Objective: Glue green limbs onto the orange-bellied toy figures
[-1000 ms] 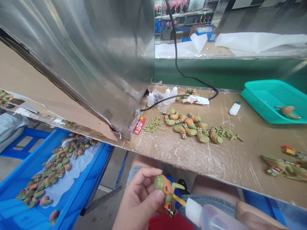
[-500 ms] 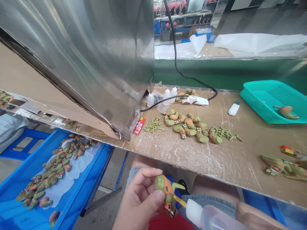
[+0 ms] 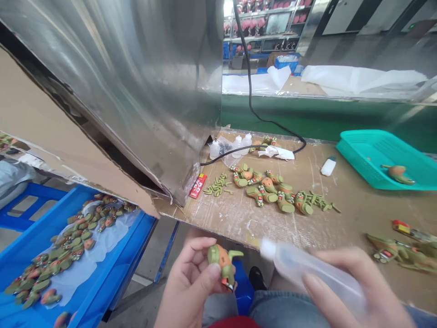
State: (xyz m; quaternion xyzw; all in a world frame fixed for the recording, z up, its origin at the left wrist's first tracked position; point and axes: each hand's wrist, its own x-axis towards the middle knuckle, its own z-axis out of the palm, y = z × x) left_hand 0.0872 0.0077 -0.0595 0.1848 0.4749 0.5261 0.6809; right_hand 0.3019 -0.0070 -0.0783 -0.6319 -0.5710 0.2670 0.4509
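Head view: figurine (image 3: 224, 258) juts rightward from left grip (image 3: 191, 282).

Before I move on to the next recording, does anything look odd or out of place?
Yes, mildly: the long black cable trails in a loop across the brown cardboard worktop, close to small translucent bottles, where it might snag.

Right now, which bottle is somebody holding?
The tilted translucent bottle in the right hand; the three small bottles stand on the cardboard by the black cable, untouched.

Left hand (image 3: 191, 282) with figurine (image 3: 222, 260) — right hand (image 3: 378, 289) with bottle (image 3: 295, 262)
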